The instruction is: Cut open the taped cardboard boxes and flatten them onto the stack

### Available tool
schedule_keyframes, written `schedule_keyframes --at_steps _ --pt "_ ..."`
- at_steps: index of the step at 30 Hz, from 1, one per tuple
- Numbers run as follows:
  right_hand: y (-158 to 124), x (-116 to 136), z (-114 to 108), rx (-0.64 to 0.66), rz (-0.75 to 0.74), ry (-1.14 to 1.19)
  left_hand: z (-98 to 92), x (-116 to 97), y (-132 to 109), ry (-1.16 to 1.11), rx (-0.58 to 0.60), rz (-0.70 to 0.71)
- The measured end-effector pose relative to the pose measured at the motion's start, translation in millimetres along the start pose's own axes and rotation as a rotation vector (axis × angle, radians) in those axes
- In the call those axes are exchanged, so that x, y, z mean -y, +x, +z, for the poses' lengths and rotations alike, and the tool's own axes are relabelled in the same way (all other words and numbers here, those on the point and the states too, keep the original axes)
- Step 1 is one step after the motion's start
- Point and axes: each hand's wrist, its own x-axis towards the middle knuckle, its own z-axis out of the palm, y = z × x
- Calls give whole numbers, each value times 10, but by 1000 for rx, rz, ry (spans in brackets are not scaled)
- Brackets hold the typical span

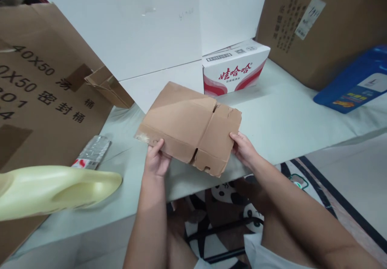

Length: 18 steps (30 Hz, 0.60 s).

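A flattened brown cardboard box (184,116) is held tilted over the front part of the table. My left hand (156,160) grips its lower left edge, thumb on top and fingers underneath. At the right edge, my right hand (243,148) pinches the flap end, with the thumb on the upper face. Two dark slots separate the flap from the main panel. Tape or torn paper shows at the left corner. The fingers beneath the cardboard are mostly hidden.
On the table (272,128), a white-and-red carton (236,69) stands behind the cardboard. Large brown boxes stand left and right. A blue container (356,83) lies at right. A pale yellow plastic object (60,188) and a clear-wrapped packet (93,152) are at left.
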Motion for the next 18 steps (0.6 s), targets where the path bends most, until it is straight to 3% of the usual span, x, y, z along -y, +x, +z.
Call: schedule_keyframes --at_steps 6,10,12,15,18 --pt "-77 -1 35 237 132 -2 -27 -5 58 -196 -45 -60" --pt "-130 6 85 315 167 -58 69 -8 44 -151 -82 -65" --pt "-136 23 80 236 115 -86 99 -1 64 -93 -215 -79" --pt "-124 110 -28 -74 -52 -156 111 -12 100 -50 -418 -139" --pt "-118 313 -290 -486 -287 -199 129 -45 92 -54 -406 -162"
